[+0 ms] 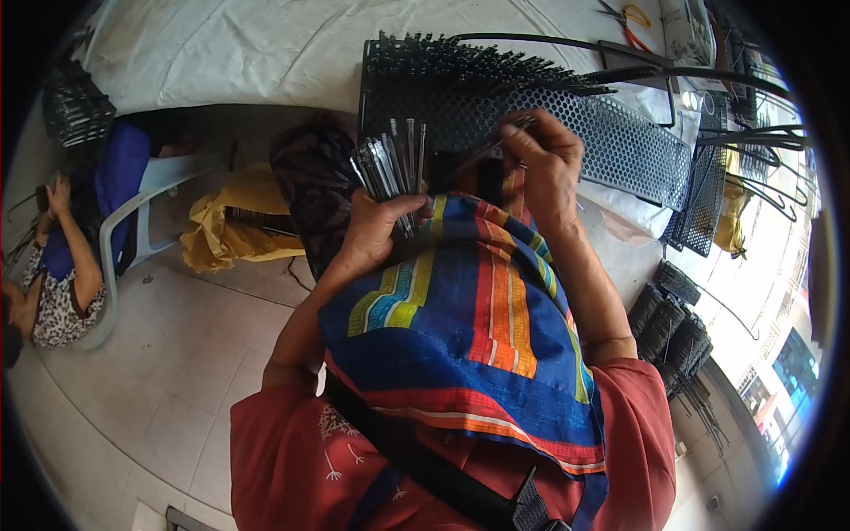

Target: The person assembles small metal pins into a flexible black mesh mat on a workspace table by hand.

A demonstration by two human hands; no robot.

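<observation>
My left hand (370,228) is wrapped round a bundle of thin, shiny metal rods (382,168), which fan out upward above my thumb. To its right, my right hand (549,164) is closed in a pinch on a thin dark rod (482,150) that slants down toward the left; its lower end is hard to make out. Just beyond both hands stands a black perforated metal tray (633,137). Many black rods (469,69) lie side by side along the tray's far side. A blue, striped cloth apron (425,310) covers my lap.
A pale cloth (239,53) covers the table behind the tray. Pliers with red handles (636,37) lie at the far right. Yellow wrapping (232,221) holds more rods at left, near a seated co-worker (71,292). Bundled black parts (668,327) stand on the right.
</observation>
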